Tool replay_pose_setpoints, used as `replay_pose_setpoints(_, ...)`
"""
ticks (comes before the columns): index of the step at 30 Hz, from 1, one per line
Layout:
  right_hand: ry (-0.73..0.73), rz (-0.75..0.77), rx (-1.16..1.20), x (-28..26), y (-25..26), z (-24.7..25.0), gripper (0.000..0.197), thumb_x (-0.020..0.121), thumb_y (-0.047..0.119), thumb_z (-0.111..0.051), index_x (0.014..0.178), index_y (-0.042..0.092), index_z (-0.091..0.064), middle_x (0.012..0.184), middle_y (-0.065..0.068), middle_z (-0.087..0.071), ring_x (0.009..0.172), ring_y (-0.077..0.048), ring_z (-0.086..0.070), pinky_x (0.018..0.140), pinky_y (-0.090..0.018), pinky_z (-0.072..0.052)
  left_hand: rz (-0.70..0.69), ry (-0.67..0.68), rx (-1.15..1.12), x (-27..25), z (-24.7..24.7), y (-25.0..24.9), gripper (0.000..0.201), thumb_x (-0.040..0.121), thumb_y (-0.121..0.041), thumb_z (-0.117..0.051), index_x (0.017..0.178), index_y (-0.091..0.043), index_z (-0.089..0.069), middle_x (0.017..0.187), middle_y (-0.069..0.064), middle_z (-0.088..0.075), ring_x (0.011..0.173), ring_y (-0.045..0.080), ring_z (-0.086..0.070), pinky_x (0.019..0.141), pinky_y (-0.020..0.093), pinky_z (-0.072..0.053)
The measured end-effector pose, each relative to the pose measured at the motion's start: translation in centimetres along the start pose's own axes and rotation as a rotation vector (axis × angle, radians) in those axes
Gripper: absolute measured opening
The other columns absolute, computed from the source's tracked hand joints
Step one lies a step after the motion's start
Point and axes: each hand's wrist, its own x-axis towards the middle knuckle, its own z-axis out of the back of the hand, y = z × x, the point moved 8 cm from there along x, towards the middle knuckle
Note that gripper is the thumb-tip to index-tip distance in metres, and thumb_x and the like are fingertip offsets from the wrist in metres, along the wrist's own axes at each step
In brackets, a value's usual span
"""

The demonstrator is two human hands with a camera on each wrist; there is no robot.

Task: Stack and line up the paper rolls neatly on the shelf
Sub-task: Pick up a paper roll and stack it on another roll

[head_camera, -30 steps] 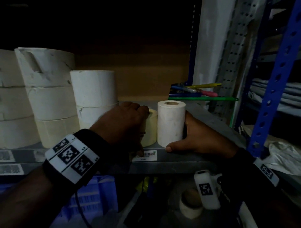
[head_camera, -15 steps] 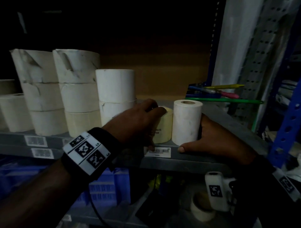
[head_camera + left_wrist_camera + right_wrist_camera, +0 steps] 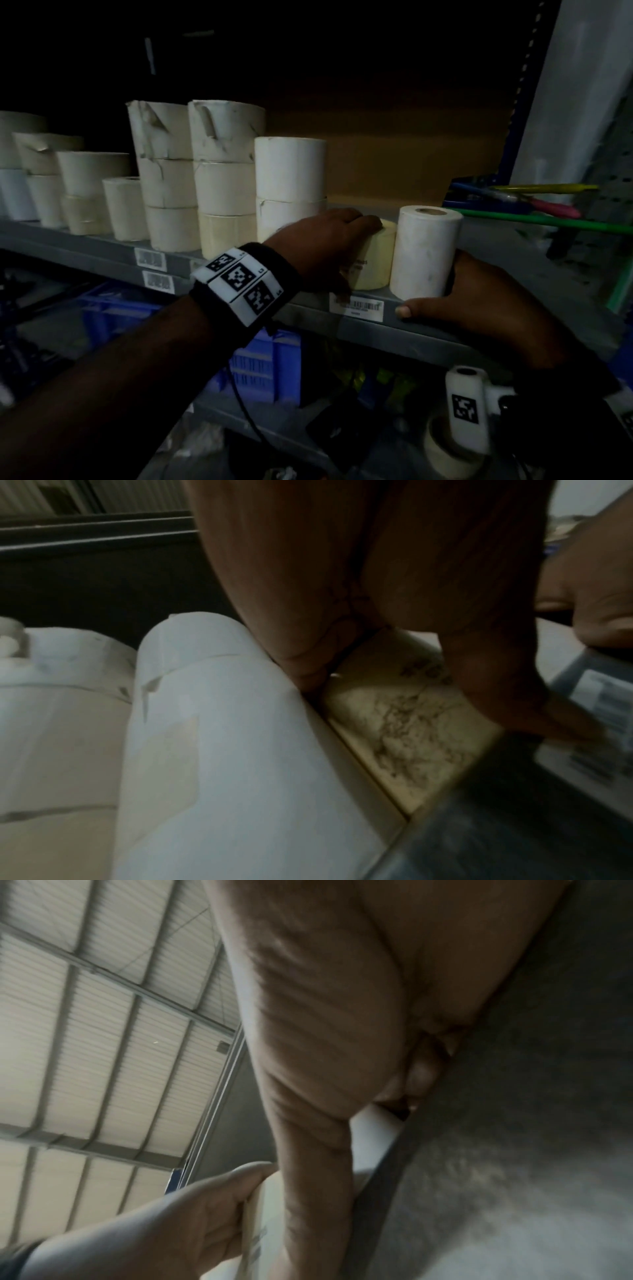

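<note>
Now my view swings left along the shelf (image 3: 239, 263), and stacks of rolls (image 3: 222, 178) that sat at the frame's edge a second ago stand in full sight, with lower stacks trailing off into the dark; my hands hold the same two rolls as before, so the pair reads as the last loose end of the row, not yet closed up against it. My left hand (image 3: 322, 250) curls over the top of the short yellow roll (image 3: 373, 260), fingers wrapped round its far side, thumb down near the shelf's front lip; the left wrist view shows that roll just beside the white two-high stack (image 3: 291, 185), and I cannot tell whether they touch. My right hand (image 3: 479, 301) cups the right side of the taller white roll (image 3: 424, 253), thumb lying along its base at the shelf edge, fingers hidden behind it; both rolls stand upright, side by side and touching, between my hands, just above a barcode label (image 3: 356, 306). Coloured pens (image 3: 534, 202) lie further right on the shelf; a blue crate (image 3: 263, 370) sits on the level below.
</note>
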Motion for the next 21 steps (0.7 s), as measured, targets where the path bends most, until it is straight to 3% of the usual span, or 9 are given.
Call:
replay_pose_setpoints(6, 0.007, -0.013, -0.004, -0.3, 0.3, 0.0, 0.105, 0.042, 0.063, -0.092, 0.135, 0.034, -0.050, 0.131, 0.008, -0.063, 0.109, -0.016, -0.062, 0.088, -0.033, -0.048, -0.002, 0.033, 0.074, 0.4, 0.6, -0.6, 0.103, 0.056, -0.035, -0.091, 0.141, -0.019, -0.035, 0.134, 0.005, -0.049, 0.122, 0.025, -0.046, 0.097, 0.039, -0.046)
replay_pose_setpoints(11, 0.007, -0.029, 0.036, -0.4, 0.3, -0.2, 0.111, 0.040, 0.065, -0.092, 0.138, 0.035, -0.049, 0.132, 0.012, -0.062, 0.112, -0.013, -0.062, 0.097, -0.037, -0.050, -0.044, 0.121, 0.225, 1.7, 0.4, -1.1, 0.110, 0.055, -0.045, -0.090, 0.142, -0.019, -0.030, 0.137, 0.006, -0.045, 0.123, 0.026, -0.045, 0.097, 0.040, -0.044)
replay_pose_setpoints(15, -0.003, -0.043, 0.029, -0.2, 0.4, 0.0, 0.109, 0.041, 0.063, -0.091, 0.137, 0.035, -0.048, 0.133, 0.011, -0.061, 0.115, -0.013, -0.060, 0.100, -0.037, -0.049, -0.096, 0.111, 0.259, 2.0, 0.7, -1.0, 0.108, 0.052, -0.049, -0.090, 0.138, -0.018, -0.033, 0.133, 0.006, -0.049, 0.118, 0.026, -0.049, 0.096, 0.044, -0.047)
replay_pose_setpoints(19, 0.002, -0.053, 0.028, -0.2, 0.4, -0.2, 0.119, 0.033, 0.071, -0.088, 0.140, 0.035, -0.047, 0.136, 0.011, -0.060, 0.118, -0.013, -0.060, 0.104, -0.041, -0.048, -0.133, 0.104, 0.281, 2.2, 0.8, -1.0, 0.107, 0.051, -0.051, -0.089, 0.136, -0.015, -0.035, 0.130, 0.007, -0.051, 0.116, 0.026, -0.050, 0.092, 0.043, -0.049)
replay_pose_setpoints(21, -0.007, -0.056, 0.033, -0.3, 0.5, 0.0, 0.117, 0.038, 0.066, -0.089, 0.141, 0.032, -0.047, 0.136, 0.011, -0.059, 0.118, -0.013, -0.059, 0.104, -0.039, -0.048, -0.148, 0.102, 0.287, 2.3, 0.7, -0.9, 0.107, 0.052, -0.052, -0.089, 0.136, -0.014, -0.035, 0.130, 0.008, -0.051, 0.116, 0.027, -0.050, 0.091, 0.042, -0.049)
